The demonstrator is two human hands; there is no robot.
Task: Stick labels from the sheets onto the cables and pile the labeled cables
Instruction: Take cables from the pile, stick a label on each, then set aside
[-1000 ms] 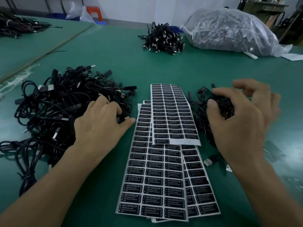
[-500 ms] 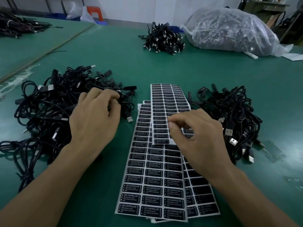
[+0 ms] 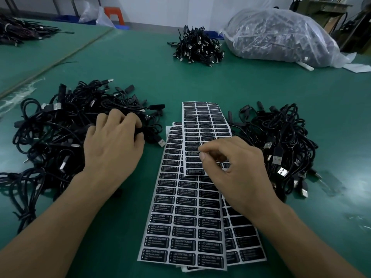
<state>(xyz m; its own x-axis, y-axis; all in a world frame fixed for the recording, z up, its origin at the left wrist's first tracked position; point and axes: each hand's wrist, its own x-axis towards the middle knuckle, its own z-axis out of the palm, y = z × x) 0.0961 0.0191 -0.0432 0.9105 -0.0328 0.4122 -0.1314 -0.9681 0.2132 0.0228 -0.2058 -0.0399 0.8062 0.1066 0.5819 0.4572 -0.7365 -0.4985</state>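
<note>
Sheets (image 3: 186, 217) overlapped between two cable piles (image 3: 281, 137); left hand (image 3: 114, 145) clutching left-pile cables (image 3: 50, 137); right hand (image 3: 234, 169) pinching top-sheet label (image 3: 191, 159).

Top of desk (image 3: 241, 83): green mat, smooth, mostly matt, with a dull sheen and pale scuffs at the right.
Stack of label sheets (image 3: 181, 265): white paper backing, smooth; the labels (image 3: 183, 244) are black, satin-glossy, with white print.
Heaped cables (image 3: 50, 137): black plastic sheath, smooth, faintly shiny; ends of moulded black plastic.
Their plugs (image 3: 282, 171): bare bright metal shells, reflective.
Large bag (image 3: 281, 37): thin clear plastic film, crinkled, glossy, milky at the folds.
Far stool (image 3: 114, 15): orange-red plastic, smooth.
Strip of tape (image 3: 20, 93) at the left seam: clear, wrinkled, shiny.
White paper slip (image 3: 359, 68): matt.
</note>
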